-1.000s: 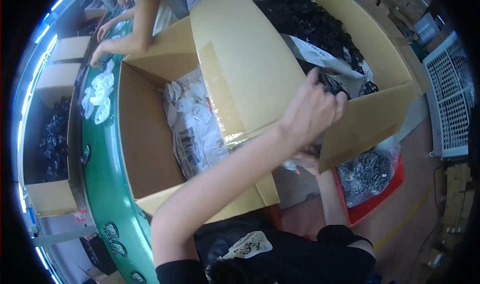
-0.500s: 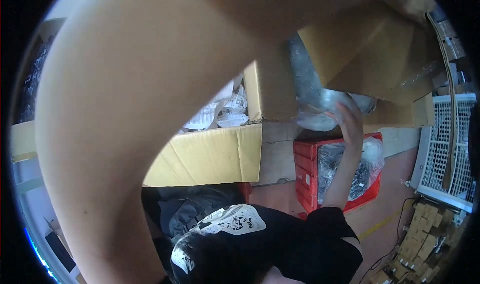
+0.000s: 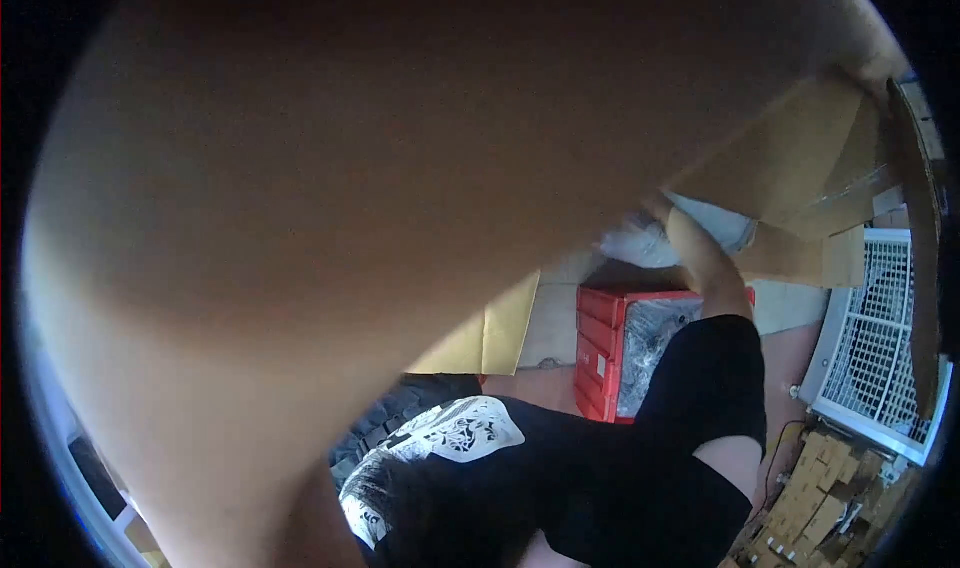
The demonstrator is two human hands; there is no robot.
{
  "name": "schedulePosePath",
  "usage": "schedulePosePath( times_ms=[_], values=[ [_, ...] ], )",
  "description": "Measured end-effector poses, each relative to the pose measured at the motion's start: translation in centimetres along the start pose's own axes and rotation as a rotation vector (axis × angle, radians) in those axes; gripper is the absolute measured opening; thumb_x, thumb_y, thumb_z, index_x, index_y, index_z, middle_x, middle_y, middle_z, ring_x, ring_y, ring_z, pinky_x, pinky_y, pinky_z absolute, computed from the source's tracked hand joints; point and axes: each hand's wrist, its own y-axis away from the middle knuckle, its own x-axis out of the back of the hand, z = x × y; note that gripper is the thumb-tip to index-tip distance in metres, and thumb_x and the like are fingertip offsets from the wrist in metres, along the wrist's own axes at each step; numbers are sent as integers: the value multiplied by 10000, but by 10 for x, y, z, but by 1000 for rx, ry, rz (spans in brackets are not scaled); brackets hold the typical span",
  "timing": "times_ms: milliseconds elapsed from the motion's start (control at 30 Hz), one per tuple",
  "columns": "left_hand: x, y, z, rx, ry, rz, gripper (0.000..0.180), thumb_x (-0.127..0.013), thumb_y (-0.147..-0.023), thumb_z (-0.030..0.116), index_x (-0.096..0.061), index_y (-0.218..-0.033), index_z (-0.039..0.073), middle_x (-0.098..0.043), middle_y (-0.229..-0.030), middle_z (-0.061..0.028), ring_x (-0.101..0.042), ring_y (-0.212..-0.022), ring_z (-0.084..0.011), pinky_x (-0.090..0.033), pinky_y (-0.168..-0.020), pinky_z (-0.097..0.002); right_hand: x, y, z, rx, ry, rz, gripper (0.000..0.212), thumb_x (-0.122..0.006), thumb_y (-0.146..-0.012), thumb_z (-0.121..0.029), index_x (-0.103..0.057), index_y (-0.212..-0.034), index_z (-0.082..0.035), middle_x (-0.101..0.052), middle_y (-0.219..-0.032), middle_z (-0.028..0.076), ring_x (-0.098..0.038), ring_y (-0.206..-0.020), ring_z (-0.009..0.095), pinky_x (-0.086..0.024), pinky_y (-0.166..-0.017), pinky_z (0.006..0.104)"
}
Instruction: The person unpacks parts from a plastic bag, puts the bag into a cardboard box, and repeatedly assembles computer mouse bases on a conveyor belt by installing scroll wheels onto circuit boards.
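Observation:
My left arm is very close and covers much of the view. Its hand (image 3: 872,63) is at the upper right, closed at the top edge of a raised cardboard flap (image 3: 912,238); its fingertips are not clear. The flap belongs to an open brown cardboard box (image 3: 800,163). My right hand (image 3: 668,213) reaches into the box beside clear plastic bags (image 3: 640,246). My left forearm hides its fingers, so its grip does not show. Some of the plastic lies to the right of that wrist.
Below the box is a red plastic crate (image 3: 598,358) with plastic-wrapped goods (image 3: 648,358). A yellowish carton (image 3: 505,333) is partly hidden behind my left arm. At the right stands a white grille panel (image 3: 880,338), with stacked small cartons (image 3: 815,488) below it. A dark backpack (image 3: 400,418) lies near my body.
My left arm has come down and now covers more of the box and the carton. The flap has shifted right and down with my left hand. My right fingers have passed out of sight.

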Motion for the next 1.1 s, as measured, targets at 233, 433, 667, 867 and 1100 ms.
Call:
schedulePosePath(
  times_ms=[233,433,667,867,1100],
  values=[
    [61,12,9,18,21,34,218,-668,-872,226,-761,-1036,116,-738,-1045,-98,-712,-1021,-242,-556,-835,-374,25,16,-16,-61,60,-128,345,-670,-942,-305,-693,-1131,-18,-708,-1068,122,-665,-968,234,-520,-857,384],
    [33,-8,11,7,107,27,236,-665,-888,239,-774,-1063,124,-745,-1106,-98,-709,-1068,-237,-552,-858,-363,36,83,-16,-196,94,-223,329,-670,-942,-290,-697,-1124,-17,-712,-1050,112,-668,-955,222,-524,-843,373],
    [-11,-72,6,-4,151,38,240,-660,-888,215,-771,-1079,124,-745,-1113,-96,-709,-1062,-237,-547,-865,-368,44,123,-22,-287,101,-332,310,-671,-942,-273,-703,-1115,-17,-717,-1029,99,-672,-941,208,-530,-827,362],
    [-45,-17,24,-83,-16,-1,120,-719,-773,202,-772,-868,151,-740,-889,-21,-716,-843,-196,-544,-659,-348,28,113,-50,-249,95,-414,295,-671,-943,-259,-707,-1107,-17,-720,-1010,89,-675,-928,196,-535,-813,351],
    [-74,75,59,-202,23,159,78,-673,-748,140,-653,-710,76,-623,-549,-33,-683,-569,-211,-498,-588,-354,30,124,-70,-255,84,-383,276,-671,-943,-241,-713,-1099,-17,-725,-989,77,-679,-914,183,-540,-796,340]
  ],
)
